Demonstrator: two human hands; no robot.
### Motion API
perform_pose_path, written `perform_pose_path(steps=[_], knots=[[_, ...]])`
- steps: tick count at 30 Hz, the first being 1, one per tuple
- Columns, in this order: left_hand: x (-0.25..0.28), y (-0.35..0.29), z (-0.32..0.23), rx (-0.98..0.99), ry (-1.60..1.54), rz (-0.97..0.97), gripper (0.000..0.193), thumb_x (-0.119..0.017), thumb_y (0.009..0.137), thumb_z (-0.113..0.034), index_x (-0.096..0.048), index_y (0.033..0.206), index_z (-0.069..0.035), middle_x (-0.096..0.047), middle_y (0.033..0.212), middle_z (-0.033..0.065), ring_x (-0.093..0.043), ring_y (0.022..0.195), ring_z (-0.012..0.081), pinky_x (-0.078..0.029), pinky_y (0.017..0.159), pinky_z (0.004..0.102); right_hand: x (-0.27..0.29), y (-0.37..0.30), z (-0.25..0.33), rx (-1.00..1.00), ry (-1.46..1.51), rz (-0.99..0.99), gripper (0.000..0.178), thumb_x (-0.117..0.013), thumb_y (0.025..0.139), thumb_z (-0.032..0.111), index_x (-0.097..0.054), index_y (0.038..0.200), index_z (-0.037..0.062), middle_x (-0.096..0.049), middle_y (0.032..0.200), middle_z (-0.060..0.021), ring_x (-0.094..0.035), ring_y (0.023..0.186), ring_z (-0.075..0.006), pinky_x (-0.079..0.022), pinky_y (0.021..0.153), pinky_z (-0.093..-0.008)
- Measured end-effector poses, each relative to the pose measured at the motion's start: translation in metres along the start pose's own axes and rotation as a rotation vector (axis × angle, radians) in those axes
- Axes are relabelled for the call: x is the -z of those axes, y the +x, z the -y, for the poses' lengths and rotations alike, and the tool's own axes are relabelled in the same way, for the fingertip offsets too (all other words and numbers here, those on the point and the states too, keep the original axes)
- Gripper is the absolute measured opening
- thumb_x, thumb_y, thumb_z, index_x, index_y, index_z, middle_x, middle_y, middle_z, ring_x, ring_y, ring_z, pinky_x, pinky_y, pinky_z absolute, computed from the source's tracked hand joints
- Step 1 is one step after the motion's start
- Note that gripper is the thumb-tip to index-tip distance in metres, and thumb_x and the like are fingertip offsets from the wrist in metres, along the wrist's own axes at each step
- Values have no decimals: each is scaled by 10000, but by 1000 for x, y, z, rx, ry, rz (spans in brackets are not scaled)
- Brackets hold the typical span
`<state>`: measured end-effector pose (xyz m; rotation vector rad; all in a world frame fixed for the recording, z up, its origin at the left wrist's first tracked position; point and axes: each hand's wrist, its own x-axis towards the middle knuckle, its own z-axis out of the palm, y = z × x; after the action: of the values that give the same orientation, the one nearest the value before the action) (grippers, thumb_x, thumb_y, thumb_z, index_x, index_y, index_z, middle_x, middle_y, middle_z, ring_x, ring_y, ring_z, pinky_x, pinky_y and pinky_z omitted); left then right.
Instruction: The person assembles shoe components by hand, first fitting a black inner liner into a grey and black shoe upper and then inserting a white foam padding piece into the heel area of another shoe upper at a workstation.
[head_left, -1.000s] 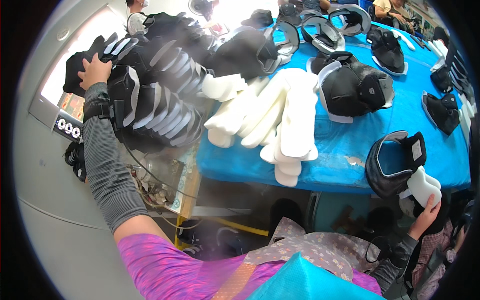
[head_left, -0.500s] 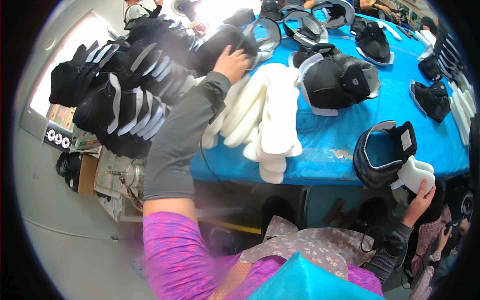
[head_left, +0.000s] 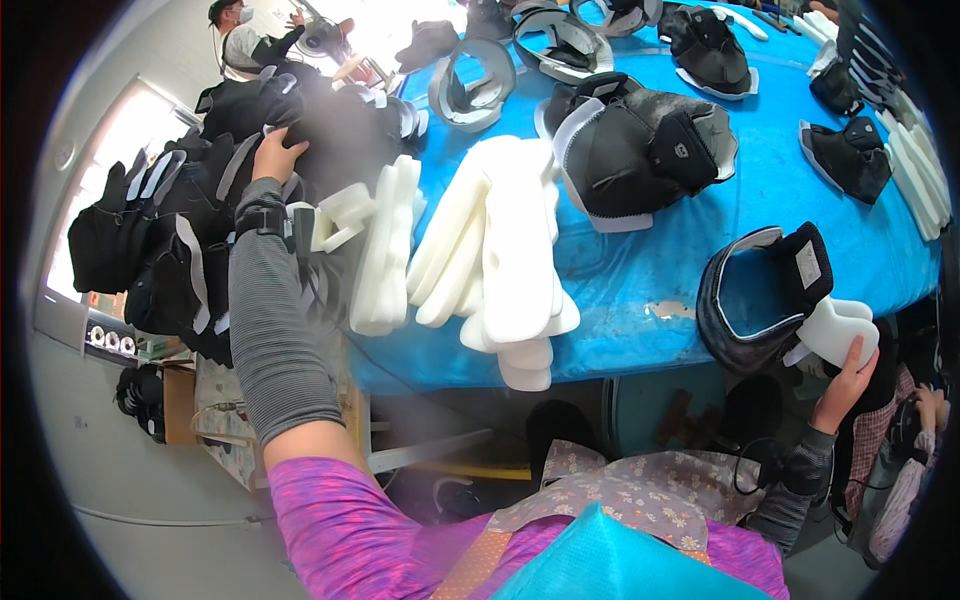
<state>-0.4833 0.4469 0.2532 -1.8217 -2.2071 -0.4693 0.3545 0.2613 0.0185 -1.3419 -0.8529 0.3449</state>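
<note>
My left hand reaches to the far left and rests against a heap of black padded helmet liners with pale edging. Its thumb sticks out to the right, and the fingers lie stretched over the black fabric. At the right table edge my right hand grips a white foam pad between thumb and fingers; the fingers behind it are hidden. That pad touches a black liner ring, which stands with its opening up and a tag on its raised flap.
White foam pads lie stacked mid-table on the blue cover. Black liners stand behind, and more foam pads lie at far right. A person is at back left; another person's hand shows at right.
My left hand has moved left from a dark liner near the foam stack to the heap. More white foam is uncovered there. My right hand still holds its pad.
</note>
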Motion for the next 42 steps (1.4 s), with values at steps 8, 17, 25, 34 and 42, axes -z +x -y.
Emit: perform_pose_path(steps=[8,17,25,34,42], knots=[[-9,6,18,18,-380,147,518,-692,869,-337,-605,1187,62,-672,1115,170,-627,1016,269,-450,914,352,4,1,1,17,-67,34,365,-545,999,276,-519,1214,-17,-607,1121,-115,-587,980,-179,-466,875,-300],[-44,24,30,142,216,82,864,-619,870,-462,-193,1515,-78,-403,1439,249,-412,1316,404,-347,1091,436,-8,4,-9,8,30,8,410,-551,994,286,-508,1242,-37,-603,1151,-133,-587,1021,-197,-460,896,-317],[-35,2,-8,187,174,127,1042,-680,780,-539,-180,1498,28,-282,1513,270,-301,1392,401,-277,1133,426,12,-2,16,93,30,37,335,-595,981,237,-548,1180,-28,-611,1092,-80,-565,984,-142,-435,891,-278],[21,-88,-132,-184,-269,-88,787,-671,873,-326,-290,1481,-1,-326,1501,247,-320,1392,361,-272,1133,409,48,6,38,137,478,-40,343,-601,965,165,-518,1242,-19,-604,1165,-117,-578,1049,-197,-446,926,-325],[57,-374,-367,-516,-1014,623,839,-700,837,-475,-372,1454,-10,-447,1449,177,-466,1316,292,-355,1085,390,21,-27,76,165,682,570,444,-623,938,166,-490,1320,-14,-550,1294,-99,-538,1123,-165,-415,968,-313]])
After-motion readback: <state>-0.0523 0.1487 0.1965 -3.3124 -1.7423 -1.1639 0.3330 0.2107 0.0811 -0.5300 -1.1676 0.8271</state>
